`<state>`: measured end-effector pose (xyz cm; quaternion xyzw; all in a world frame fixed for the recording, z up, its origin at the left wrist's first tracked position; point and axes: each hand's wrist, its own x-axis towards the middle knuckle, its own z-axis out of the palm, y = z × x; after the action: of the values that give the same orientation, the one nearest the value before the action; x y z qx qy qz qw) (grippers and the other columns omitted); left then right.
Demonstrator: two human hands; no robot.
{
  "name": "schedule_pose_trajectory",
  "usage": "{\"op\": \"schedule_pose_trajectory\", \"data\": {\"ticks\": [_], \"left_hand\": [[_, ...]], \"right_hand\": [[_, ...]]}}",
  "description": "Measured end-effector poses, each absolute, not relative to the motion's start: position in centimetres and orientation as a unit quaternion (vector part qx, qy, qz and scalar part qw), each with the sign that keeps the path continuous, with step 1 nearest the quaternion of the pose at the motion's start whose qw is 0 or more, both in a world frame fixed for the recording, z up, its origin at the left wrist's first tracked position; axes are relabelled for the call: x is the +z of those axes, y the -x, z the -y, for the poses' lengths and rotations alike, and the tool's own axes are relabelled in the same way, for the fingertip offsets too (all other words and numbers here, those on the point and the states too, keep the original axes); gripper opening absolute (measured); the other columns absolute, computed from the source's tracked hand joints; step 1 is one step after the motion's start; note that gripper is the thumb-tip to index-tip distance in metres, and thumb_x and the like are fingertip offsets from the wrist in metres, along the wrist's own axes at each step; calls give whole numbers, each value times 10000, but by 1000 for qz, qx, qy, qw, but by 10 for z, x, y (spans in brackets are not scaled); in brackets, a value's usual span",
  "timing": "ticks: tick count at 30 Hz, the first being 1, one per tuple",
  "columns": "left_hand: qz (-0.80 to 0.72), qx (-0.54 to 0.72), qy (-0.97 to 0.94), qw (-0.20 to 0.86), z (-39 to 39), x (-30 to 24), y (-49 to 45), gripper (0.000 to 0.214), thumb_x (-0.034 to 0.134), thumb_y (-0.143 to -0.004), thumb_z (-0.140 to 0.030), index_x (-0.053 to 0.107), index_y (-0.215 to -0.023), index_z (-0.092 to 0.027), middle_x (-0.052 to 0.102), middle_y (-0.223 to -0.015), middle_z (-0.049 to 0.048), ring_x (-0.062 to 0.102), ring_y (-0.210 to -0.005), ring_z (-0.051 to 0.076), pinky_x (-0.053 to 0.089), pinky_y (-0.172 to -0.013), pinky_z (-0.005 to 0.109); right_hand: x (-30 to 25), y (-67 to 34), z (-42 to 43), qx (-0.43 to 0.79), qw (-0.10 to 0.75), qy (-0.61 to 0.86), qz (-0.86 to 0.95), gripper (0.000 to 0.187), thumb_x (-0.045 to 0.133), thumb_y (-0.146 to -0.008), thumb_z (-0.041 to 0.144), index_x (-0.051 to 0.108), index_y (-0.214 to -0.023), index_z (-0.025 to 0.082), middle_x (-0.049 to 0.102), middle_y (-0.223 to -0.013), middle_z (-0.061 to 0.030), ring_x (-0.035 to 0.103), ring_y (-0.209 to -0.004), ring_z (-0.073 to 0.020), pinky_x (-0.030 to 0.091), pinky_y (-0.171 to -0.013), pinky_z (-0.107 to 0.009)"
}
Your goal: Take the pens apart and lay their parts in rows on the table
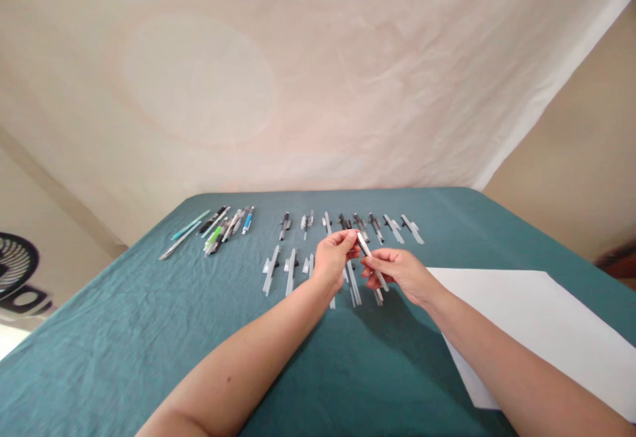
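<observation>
Between my two hands a white-and-clear pen (365, 246) is held at a slant above the table. My left hand (334, 256) pinches its upper end with thumb and fingers. Lower down, the fingers of my right hand (395, 270) close round the pen's barrel. Under and behind the hands lie two rows of pens with separate caps or parts beside them, such as a clear pen (271, 271) in the near row and another pen (412, 229) at the far row's right end. My hands and forearms hide part of the near row.
A loose pile of mixed pens (215, 238), with green, blue and black ones, lies at the back left. White paper (527, 331) covers the right side of the green tablecloth (149, 331). A fan (17, 261) stands beyond the left edge; a pale cloth (318, 93) hangs behind.
</observation>
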<state>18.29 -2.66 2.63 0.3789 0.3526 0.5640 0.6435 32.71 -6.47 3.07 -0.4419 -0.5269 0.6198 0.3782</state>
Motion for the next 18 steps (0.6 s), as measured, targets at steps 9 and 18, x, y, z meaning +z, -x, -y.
{"op": "schedule_pose_trajectory", "data": {"ticks": [9, 18], "left_hand": [[-359, 589, -323, 649, 6, 38, -155, 196, 633, -744, -237, 631, -888, -104, 612, -763, 43, 549, -588, 70, 444, -561, 200], [-356, 535, -342, 685, 7, 29, -159, 187, 636, -739, -217, 640, -891, -107, 606, -719, 33, 542, -565, 64, 431, -559, 193]], "right_hand": [[46, -373, 57, 516, 276, 503, 636, 272, 509, -807, 442, 459, -829, 176, 636, -659, -3, 582, -499, -111, 374, -468, -204], [34, -405, 47, 333, 25, 621, 709, 212, 378, -821, 310, 458, -675, 178, 629, -483, -28, 573, -395, -139, 386, -465, -223]]}}
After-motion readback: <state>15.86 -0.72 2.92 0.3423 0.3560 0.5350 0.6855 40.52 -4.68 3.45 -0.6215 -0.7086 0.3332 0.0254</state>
